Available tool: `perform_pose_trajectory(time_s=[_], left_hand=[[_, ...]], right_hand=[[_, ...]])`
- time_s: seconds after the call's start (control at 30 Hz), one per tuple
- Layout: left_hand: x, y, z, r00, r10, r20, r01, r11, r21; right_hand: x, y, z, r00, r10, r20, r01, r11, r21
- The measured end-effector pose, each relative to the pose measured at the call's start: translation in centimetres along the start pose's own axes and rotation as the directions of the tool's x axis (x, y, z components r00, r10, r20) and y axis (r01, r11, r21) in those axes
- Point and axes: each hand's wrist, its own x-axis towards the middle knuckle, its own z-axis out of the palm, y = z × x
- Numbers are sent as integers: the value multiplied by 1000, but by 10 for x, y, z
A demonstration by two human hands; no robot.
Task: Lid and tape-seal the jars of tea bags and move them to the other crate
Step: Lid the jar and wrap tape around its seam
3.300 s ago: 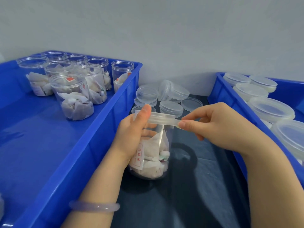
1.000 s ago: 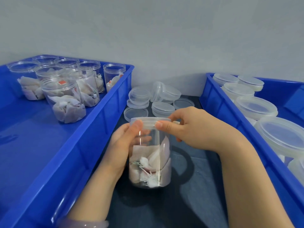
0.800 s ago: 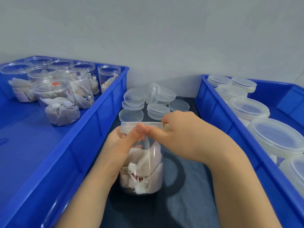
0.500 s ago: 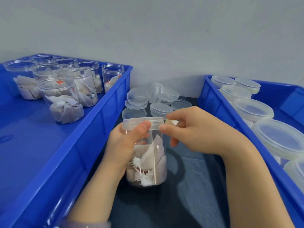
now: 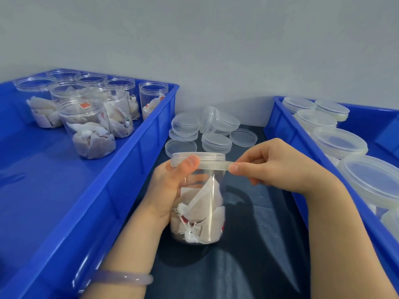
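Far left, inside a blue crate (image 5: 43,180): open jars of tea bags (image 5: 90,130), clustered toward its back corner. Between the crates, a dark cloth-covered surface (image 5: 248,266), with loose clear lids (image 5: 216,142) piled against the pale grey wall (image 5: 216,50). In front of them, upright on the cloth, the lidded jar (image 5: 203,212), gripped round its body by the left hand (image 5: 168,186), thumb pressing a strip of clear tape (image 5: 213,165) onto the lid's rim. Pinching the tape's free end, the right hand (image 5: 278,167). At right, a second blue crate (image 5: 280,126) holding lidded jars (image 5: 339,143).

head-worn view, looking forward and down — close, wide-angle
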Motion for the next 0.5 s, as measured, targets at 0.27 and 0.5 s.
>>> perform_pose_trajectory(time_s=[0.27, 0.5], left_hand=[[-2, 4, -1, 994, 62, 93, -63, 998, 18], [-8, 1, -2, 998, 54, 22, -54, 998, 16]], right_hand=[[2, 3, -2, 999, -49, 22, 50, 998, -39], [8, 0, 5, 996, 28, 90, -25, 999, -32]])
